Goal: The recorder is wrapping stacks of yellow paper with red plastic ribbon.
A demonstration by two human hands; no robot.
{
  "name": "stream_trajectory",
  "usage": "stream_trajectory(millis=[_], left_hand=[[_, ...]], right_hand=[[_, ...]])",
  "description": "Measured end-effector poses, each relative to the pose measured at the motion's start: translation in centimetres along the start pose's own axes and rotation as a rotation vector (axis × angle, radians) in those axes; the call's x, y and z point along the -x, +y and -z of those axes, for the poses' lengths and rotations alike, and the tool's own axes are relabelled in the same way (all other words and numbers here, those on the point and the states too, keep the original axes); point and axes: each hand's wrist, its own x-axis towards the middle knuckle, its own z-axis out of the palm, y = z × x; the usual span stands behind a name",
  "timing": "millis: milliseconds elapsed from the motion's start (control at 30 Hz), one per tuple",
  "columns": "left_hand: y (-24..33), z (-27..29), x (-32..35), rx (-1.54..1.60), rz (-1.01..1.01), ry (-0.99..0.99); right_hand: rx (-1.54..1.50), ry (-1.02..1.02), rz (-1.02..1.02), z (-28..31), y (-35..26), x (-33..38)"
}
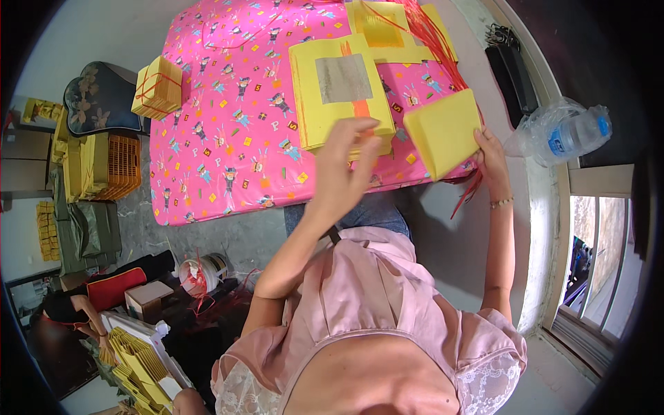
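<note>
At the table's near right, my right hand (492, 158) grips the edge of a folded yellow paper packet (443, 135), raised at a tilt. My left hand (346, 166), somewhat blurred, is over the near edge of a stack of yellow paper sheets (311, 90). Its fingers are bent and apart, with nothing plainly held. The top sheet carries a silver-grey square (344, 78) and an orange stripe. Red strings (443, 48) run from the far edge down behind the packet; their loose ends hang below it.
A pink patterned cloth (228, 138) covers the table. A tied yellow paper bundle (158, 88) stands at its left edge. More yellow sheets (387, 34) lie at the back. A bagged plastic bottle (574, 135) is at right. Another person's hand (104, 342) touches yellow packets (138, 360) lower left.
</note>
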Motion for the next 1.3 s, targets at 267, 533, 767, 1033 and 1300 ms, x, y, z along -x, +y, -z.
stream_trajectory(millis=[267,533,767,1033,1300], left_hand=[[-3.5,3.7,0.0,-0.153,0.064,0.151],[-4.6,5.8,-0.2,-0.400,-0.005,-0.055],[-6.0,7.4,0.6,-0.449,0.027,-0.141],[-7.5,7.6,2.1,-0.156,0.179,-0.063],[-8.1,7.9,3.1,0.037,0.207,-0.032]], right_hand=[[-0.052,0.402,0.008,-1.0,5.2,-5.6],[1.199,0.562,0.169,-4.0,5.7,-6.0],[1.069,0.404,0.691,-7.6,0.1,-4.1],[1.155,-0.198,0.893,-16.8,-6.4,-2.9],[1.318,-0.349,0.941,-18.4,-6.1,-4.5]])
